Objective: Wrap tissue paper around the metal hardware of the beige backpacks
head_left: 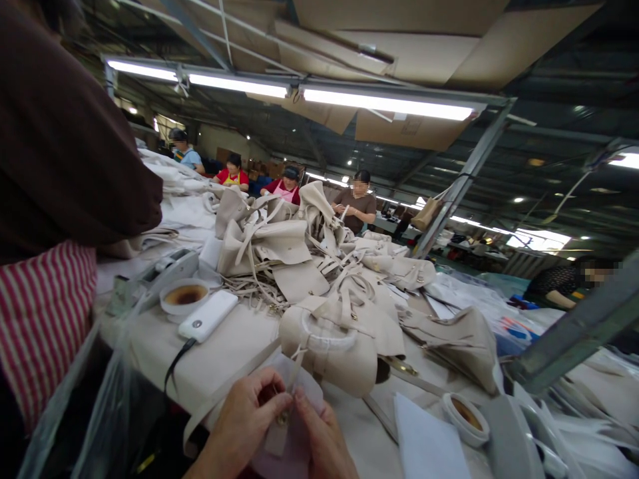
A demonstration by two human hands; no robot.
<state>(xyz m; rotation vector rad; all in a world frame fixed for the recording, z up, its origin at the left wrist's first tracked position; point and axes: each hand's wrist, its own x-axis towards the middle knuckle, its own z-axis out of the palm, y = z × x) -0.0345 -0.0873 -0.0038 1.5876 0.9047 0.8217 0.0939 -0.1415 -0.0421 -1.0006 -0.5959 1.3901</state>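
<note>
Left hand and right hand: fingertips together, pinching thin beige strap | strap: just before beige bag, near edge of surface | handling: short grip, even tension, no twist

1 head-worn camera looks out from above the near edge of a work table, facing forward across it and partly down. The left hand and right hand are close to the lens, low and near the middle, with a pale strap between them. The view is wide and takes in the tabletop, the far people, such as 1 in a brown shirt, and overhead lamps. It is tilted, so the lamp row slopes lower toward the right. A brown sleeve, very near, fills the left side.
</note>
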